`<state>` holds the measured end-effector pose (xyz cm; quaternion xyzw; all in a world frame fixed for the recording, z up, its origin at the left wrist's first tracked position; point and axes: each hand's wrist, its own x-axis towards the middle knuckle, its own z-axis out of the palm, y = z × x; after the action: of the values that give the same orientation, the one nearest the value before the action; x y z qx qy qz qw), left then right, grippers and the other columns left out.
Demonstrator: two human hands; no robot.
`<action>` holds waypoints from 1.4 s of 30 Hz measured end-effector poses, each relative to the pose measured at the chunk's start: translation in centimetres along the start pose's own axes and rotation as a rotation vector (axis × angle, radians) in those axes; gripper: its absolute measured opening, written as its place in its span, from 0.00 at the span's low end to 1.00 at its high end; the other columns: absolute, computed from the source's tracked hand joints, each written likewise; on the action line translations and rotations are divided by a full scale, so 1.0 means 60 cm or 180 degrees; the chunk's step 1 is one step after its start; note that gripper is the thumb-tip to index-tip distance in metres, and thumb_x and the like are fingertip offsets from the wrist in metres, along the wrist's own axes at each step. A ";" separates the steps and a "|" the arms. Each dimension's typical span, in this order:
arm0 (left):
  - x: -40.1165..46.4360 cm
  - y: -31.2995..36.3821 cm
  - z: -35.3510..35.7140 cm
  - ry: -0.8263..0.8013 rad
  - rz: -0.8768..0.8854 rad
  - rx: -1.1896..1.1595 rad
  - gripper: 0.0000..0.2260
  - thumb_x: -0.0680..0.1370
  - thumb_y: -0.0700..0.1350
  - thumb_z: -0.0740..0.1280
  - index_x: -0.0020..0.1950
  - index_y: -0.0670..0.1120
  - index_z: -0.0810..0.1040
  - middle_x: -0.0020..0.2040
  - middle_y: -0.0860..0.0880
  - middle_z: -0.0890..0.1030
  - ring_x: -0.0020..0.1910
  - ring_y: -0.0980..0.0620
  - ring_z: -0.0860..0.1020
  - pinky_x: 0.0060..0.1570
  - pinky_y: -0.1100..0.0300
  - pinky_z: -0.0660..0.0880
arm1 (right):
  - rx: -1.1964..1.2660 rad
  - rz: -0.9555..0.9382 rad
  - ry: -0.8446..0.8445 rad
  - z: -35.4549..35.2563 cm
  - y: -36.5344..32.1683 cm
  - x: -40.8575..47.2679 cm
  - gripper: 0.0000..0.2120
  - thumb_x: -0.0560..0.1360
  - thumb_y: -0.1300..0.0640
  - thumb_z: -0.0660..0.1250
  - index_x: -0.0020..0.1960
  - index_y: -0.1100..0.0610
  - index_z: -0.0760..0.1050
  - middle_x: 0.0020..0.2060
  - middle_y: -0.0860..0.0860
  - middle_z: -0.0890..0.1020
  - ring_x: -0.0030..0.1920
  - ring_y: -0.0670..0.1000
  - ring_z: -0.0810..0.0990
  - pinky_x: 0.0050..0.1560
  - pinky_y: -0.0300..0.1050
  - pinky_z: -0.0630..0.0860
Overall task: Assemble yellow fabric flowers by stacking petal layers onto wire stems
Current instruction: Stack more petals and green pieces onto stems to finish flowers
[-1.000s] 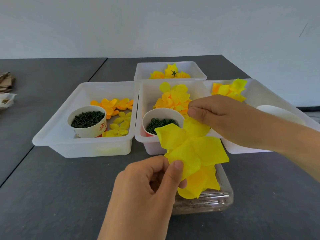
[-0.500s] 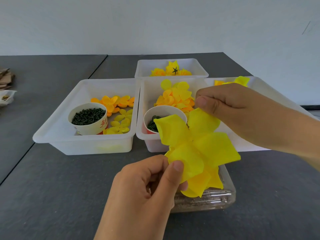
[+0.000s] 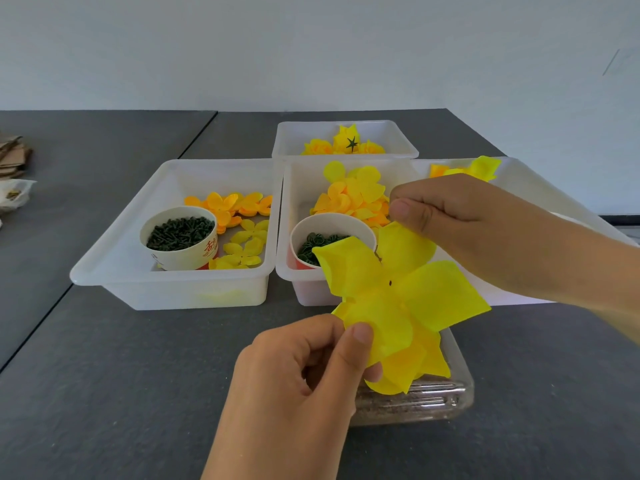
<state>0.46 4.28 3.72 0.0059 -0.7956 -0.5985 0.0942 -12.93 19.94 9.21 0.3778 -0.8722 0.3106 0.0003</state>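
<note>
A large yellow fabric petal layer (image 3: 412, 296) with a small dark hole at its centre hangs above the table's near middle. My left hand (image 3: 304, 386) pinches its lower petal between thumb and fingers. My right hand (image 3: 478, 233) pinches the upper petal from the right. More yellow petal fabric shows beneath the layer, near my left fingers. No wire stem is visible.
Behind stand white bins: the left bin (image 3: 114, 258) with a cup of dark green parts (image 3: 178, 237) and small petals, the middle bin (image 3: 287, 251) with a cup of green rings (image 3: 320, 242) and orange-yellow petals, a far bin (image 3: 287, 140) with finished flowers. A clear tray (image 3: 433, 400) lies under the petals.
Both hands have spread the petal layer flatter and turned it toward me, so its centre hole now shows. My right hand has shifted slightly right.
</note>
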 end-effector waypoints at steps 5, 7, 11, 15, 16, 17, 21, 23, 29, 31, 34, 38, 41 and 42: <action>0.002 0.000 0.006 0.0022 -0.0063 -0.0068 0.19 0.68 0.62 0.61 0.29 0.50 0.79 0.20 0.56 0.73 0.21 0.60 0.71 0.30 0.63 0.73 | -0.0111 0.0011 -0.0069 -0.003 0.000 0.002 0.21 0.75 0.43 0.52 0.36 0.59 0.69 0.29 0.48 0.66 0.30 0.44 0.65 0.35 0.46 0.64; 0.003 0.000 0.009 0.0045 -0.0161 -0.0062 0.18 0.68 0.62 0.62 0.29 0.50 0.79 0.20 0.57 0.74 0.21 0.61 0.71 0.39 0.51 0.80 | -0.0161 0.0028 -0.0113 -0.002 0.002 0.003 0.24 0.75 0.42 0.52 0.39 0.63 0.70 0.30 0.54 0.68 0.31 0.49 0.66 0.37 0.50 0.67; 0.004 -0.003 0.010 0.0079 -0.0146 0.0024 0.17 0.67 0.64 0.61 0.30 0.54 0.80 0.20 0.57 0.74 0.22 0.61 0.71 0.36 0.59 0.79 | -0.0193 0.0053 -0.0153 0.005 0.010 0.004 0.27 0.74 0.41 0.51 0.42 0.65 0.72 0.35 0.60 0.72 0.36 0.56 0.71 0.41 0.56 0.69; 0.001 -0.002 0.007 -0.0011 -0.0246 0.0312 0.23 0.65 0.66 0.57 0.29 0.49 0.79 0.20 0.58 0.73 0.22 0.60 0.71 0.28 0.68 0.66 | -0.0057 0.0235 -0.0286 0.022 0.026 -0.001 0.23 0.76 0.42 0.53 0.41 0.62 0.72 0.34 0.58 0.73 0.37 0.56 0.73 0.42 0.55 0.72; 0.000 -0.003 0.007 -0.0034 -0.0325 0.0408 0.23 0.64 0.66 0.57 0.30 0.48 0.79 0.20 0.59 0.74 0.23 0.61 0.72 0.28 0.69 0.66 | -0.0040 0.0276 -0.0315 0.027 0.030 -0.003 0.23 0.76 0.43 0.53 0.40 0.62 0.71 0.32 0.55 0.72 0.34 0.53 0.71 0.40 0.52 0.71; -0.001 -0.003 0.008 -0.0048 -0.0403 0.0527 0.23 0.64 0.66 0.56 0.31 0.48 0.79 0.21 0.59 0.74 0.23 0.61 0.72 0.29 0.69 0.66 | -0.0018 0.0316 -0.0346 0.031 0.036 -0.005 0.22 0.77 0.44 0.54 0.39 0.62 0.70 0.30 0.52 0.69 0.32 0.49 0.69 0.37 0.48 0.69; -0.005 -0.009 0.011 0.0010 -0.0504 0.0957 0.23 0.67 0.66 0.56 0.32 0.50 0.80 0.23 0.63 0.76 0.26 0.63 0.75 0.33 0.66 0.71 | 0.0013 0.0397 -0.0466 0.046 0.051 -0.012 0.19 0.80 0.49 0.57 0.35 0.59 0.66 0.28 0.48 0.65 0.30 0.44 0.66 0.31 0.37 0.62; -0.007 -0.011 0.011 0.0029 -0.0559 0.1032 0.22 0.66 0.68 0.55 0.32 0.54 0.80 0.25 0.63 0.78 0.27 0.63 0.76 0.35 0.64 0.75 | 0.0075 0.0416 -0.0475 0.050 0.056 -0.013 0.19 0.80 0.49 0.57 0.33 0.57 0.64 0.26 0.46 0.64 0.28 0.43 0.66 0.31 0.34 0.64; -0.004 -0.013 0.017 -0.0049 -0.0720 0.1220 0.23 0.62 0.68 0.52 0.31 0.54 0.79 0.26 0.64 0.78 0.28 0.63 0.77 0.38 0.63 0.77 | -0.0030 0.0413 -0.0486 0.058 0.065 -0.015 0.19 0.80 0.49 0.58 0.32 0.55 0.63 0.26 0.43 0.68 0.29 0.42 0.68 0.33 0.35 0.64; -0.004 -0.018 0.021 -0.0044 -0.0726 0.1198 0.22 0.61 0.68 0.52 0.34 0.58 0.80 0.26 0.63 0.78 0.29 0.62 0.78 0.37 0.62 0.77 | -0.0029 0.0405 -0.0478 0.062 0.068 -0.014 0.19 0.80 0.50 0.58 0.32 0.54 0.63 0.26 0.43 0.68 0.29 0.42 0.68 0.33 0.35 0.64; -0.003 -0.030 0.025 -0.0034 -0.0627 0.1246 0.17 0.62 0.68 0.51 0.39 0.68 0.77 0.27 0.63 0.78 0.28 0.63 0.76 0.31 0.66 0.70 | -0.0032 0.0419 -0.0448 0.067 0.074 -0.016 0.20 0.80 0.51 0.59 0.31 0.53 0.62 0.25 0.46 0.66 0.28 0.42 0.67 0.33 0.37 0.64; -0.003 -0.044 0.028 -0.0077 -0.0714 0.1242 0.21 0.65 0.67 0.55 0.28 0.55 0.78 0.27 0.60 0.78 0.26 0.63 0.74 0.29 0.68 0.66 | -0.0062 0.0464 -0.0488 0.079 0.080 -0.021 0.19 0.80 0.51 0.59 0.31 0.53 0.64 0.26 0.47 0.66 0.30 0.43 0.67 0.33 0.38 0.63; -0.003 -0.046 0.030 -0.0026 -0.0686 0.1333 0.18 0.73 0.63 0.62 0.28 0.56 0.78 0.24 0.61 0.76 0.26 0.62 0.73 0.29 0.67 0.64 | -0.0019 0.0437 -0.0469 0.086 0.083 -0.025 0.18 0.80 0.51 0.58 0.32 0.52 0.65 0.28 0.47 0.67 0.31 0.43 0.67 0.33 0.38 0.62; -0.003 -0.045 0.030 -0.0027 -0.0691 0.1393 0.18 0.73 0.62 0.62 0.28 0.55 0.78 0.24 0.61 0.76 0.26 0.63 0.73 0.29 0.68 0.64 | 0.0004 0.0428 -0.0459 0.087 0.084 -0.026 0.17 0.80 0.51 0.58 0.33 0.51 0.65 0.28 0.47 0.67 0.31 0.43 0.67 0.33 0.38 0.62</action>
<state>0.08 5.22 0.65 0.1092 -0.9014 -0.4185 0.0225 -13.93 20.78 1.88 0.3398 -0.8932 0.2825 -0.0836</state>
